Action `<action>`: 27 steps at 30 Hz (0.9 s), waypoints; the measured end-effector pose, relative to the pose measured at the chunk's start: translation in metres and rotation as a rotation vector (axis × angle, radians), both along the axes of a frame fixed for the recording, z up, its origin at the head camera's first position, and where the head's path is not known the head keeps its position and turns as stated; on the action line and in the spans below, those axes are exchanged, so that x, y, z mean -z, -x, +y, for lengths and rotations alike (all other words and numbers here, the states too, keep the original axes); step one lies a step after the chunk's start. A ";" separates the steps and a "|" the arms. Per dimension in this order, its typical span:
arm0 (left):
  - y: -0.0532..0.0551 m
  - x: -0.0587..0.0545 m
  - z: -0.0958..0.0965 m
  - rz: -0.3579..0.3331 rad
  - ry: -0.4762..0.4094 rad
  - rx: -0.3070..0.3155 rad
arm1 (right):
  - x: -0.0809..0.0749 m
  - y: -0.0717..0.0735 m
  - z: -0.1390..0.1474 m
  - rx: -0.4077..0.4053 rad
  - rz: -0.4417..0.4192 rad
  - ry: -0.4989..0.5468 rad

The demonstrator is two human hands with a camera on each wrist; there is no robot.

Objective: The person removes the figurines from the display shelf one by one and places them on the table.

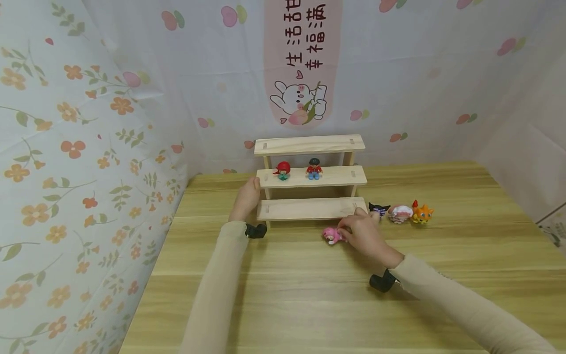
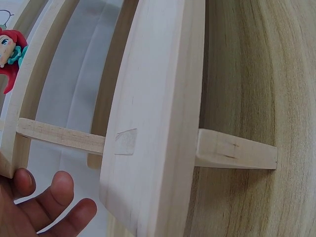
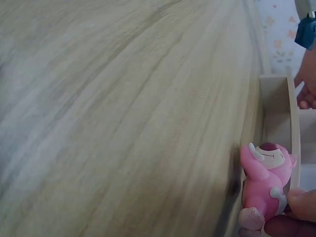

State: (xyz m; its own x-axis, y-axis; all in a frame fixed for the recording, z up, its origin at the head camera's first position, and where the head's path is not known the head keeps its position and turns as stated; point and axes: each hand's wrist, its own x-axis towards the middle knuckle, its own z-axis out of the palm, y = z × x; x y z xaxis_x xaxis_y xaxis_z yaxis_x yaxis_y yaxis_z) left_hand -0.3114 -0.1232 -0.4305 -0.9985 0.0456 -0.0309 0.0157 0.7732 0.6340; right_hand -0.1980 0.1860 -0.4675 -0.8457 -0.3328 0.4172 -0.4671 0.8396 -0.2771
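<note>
My right hand (image 1: 364, 233) pinches a small pink bear figurine (image 1: 331, 235) just in front of the bottom step of a three-step wooden display shelf (image 1: 305, 209). In the right wrist view the bear (image 3: 264, 185) shows a pale muzzle and dark nose, with fingertips at its lower side. My left hand (image 1: 246, 199) holds the left end of the middle step; in the left wrist view its fingers (image 2: 59, 190) are bent at that end, and the thumb is hidden. On the middle step stand a red-haired mermaid figurine (image 1: 283, 170) and a figurine in a red jacket and dark cap (image 1: 314, 169).
Right of the shelf, on the wooden table (image 1: 309, 305), are a black-and-purple figurine (image 1: 379, 210), a pink-and-white figurine (image 1: 400, 214) and an orange figurine (image 1: 422, 214). A printed cloth (image 1: 212, 73) hangs behind the shelf, and a floral cloth (image 1: 88, 196) borders the left.
</note>
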 end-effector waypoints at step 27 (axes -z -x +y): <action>0.000 0.000 -0.002 -0.034 -0.038 0.001 | 0.001 -0.002 -0.001 0.013 0.064 -0.047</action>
